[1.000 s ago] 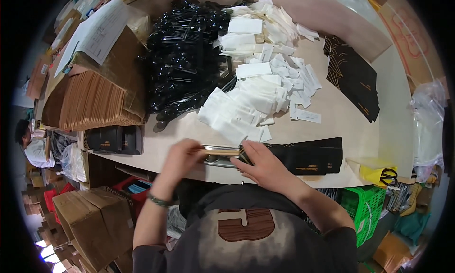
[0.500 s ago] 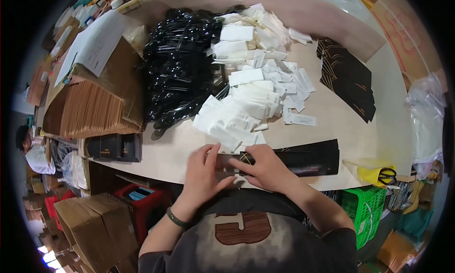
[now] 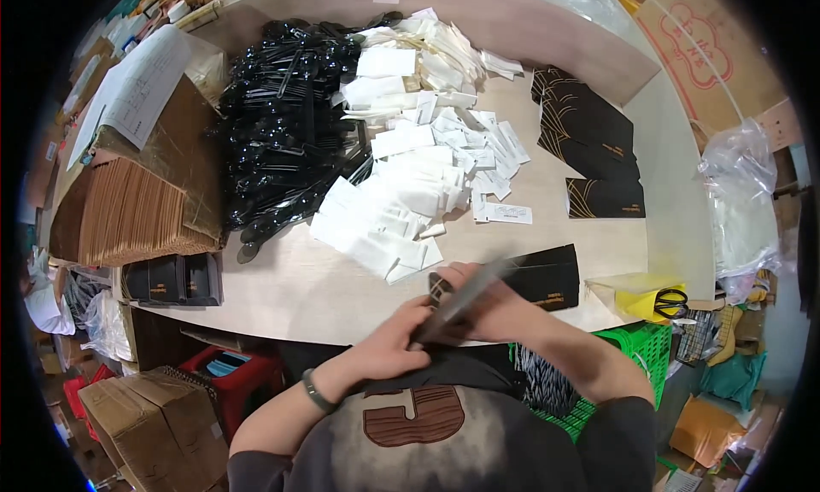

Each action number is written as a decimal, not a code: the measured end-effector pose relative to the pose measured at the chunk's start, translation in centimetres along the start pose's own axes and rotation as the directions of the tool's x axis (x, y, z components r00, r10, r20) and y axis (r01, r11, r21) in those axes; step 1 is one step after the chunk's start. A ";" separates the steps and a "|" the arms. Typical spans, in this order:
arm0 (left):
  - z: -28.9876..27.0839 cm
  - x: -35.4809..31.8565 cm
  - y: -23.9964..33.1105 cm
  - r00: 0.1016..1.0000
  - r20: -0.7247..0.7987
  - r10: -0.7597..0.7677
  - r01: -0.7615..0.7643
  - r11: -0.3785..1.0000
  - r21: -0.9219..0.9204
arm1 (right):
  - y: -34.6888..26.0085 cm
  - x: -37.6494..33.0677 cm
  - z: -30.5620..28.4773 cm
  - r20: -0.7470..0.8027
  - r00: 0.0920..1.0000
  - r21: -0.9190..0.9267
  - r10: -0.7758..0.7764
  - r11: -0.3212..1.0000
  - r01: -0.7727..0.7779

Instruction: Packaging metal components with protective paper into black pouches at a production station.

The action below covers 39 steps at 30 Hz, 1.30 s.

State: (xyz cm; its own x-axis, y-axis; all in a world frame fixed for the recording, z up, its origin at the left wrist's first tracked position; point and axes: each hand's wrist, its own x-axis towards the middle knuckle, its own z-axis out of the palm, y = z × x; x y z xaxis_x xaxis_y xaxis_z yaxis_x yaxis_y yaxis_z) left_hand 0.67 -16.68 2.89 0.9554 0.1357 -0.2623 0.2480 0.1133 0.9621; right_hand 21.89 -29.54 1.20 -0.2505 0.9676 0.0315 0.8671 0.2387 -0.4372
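Observation:
Both hands meet at the near edge of the round wooden table (image 3: 307, 287). My left hand (image 3: 389, 342) and my right hand (image 3: 487, 308) together hold a long black paper sleeve (image 3: 465, 297), tilted with its far end raised to the right. A stack of black sleeves (image 3: 547, 274) lies on the table just right of my right hand. A heap of white paper packets (image 3: 410, 184) and a pile of black plastic cutlery (image 3: 286, 142) lie beyond the hands.
More black sleeves (image 3: 594, 150) fan out at the far right. Brown paper bags (image 3: 128, 210) stand in a box at left, with a paper sheet (image 3: 137, 86) above. Yellow scissors (image 3: 670, 302) lie at right. Cardboard boxes (image 3: 145, 415) and a green crate (image 3: 641, 355) sit below.
The sleeve lay flat at the table edge before; now it is lifted and tilted, and both hands have drawn closer to my body.

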 end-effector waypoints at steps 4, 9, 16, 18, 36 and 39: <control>-1.2 -0.8 -1.0 0.998 -0.044 -0.042 0.050 0.981 0.185 | -2.0 0.8 1.1 -0.174 0.976 0.029 0.131 0.991 -0.127; -3.8 -3.8 -2.5 0.854 -0.515 0.066 0.350 0.661 0.664 | -3.4 2.0 2.7 -0.108 0.771 0.049 0.628 0.778 -0.626; -6.4 -5.9 -1.5 0.962 -0.261 0.084 0.190 0.483 0.855 | -3.6 4.1 4.0 -0.105 0.752 0.284 0.651 0.744 -0.605; -6.4 -4.7 -0.8 0.991 -0.134 0.025 0.108 0.455 0.884 | -4.9 5.1 5.1 -0.157 0.835 0.362 0.528 0.817 -0.448; -15.3 -4.1 -1.1 0.624 -0.430 0.653 0.251 0.354 0.901 | -3.6 10.0 3.0 -0.426 0.833 0.205 0.354 0.934 -0.293; -16.5 -0.6 -1.4 0.615 -0.465 0.637 0.323 0.334 0.885 | -3.2 13.0 4.9 -0.174 0.919 0.030 0.354 0.934 -0.355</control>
State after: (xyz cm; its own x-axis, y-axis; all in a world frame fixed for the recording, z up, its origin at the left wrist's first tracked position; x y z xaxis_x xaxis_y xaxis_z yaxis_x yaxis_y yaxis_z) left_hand -2.88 -0.70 0.46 0.6706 0.6135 0.4171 0.5338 -0.7895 0.3030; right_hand 13.73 -18.11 -1.39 0.1520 0.9879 0.0301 0.8861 -0.1228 -0.4468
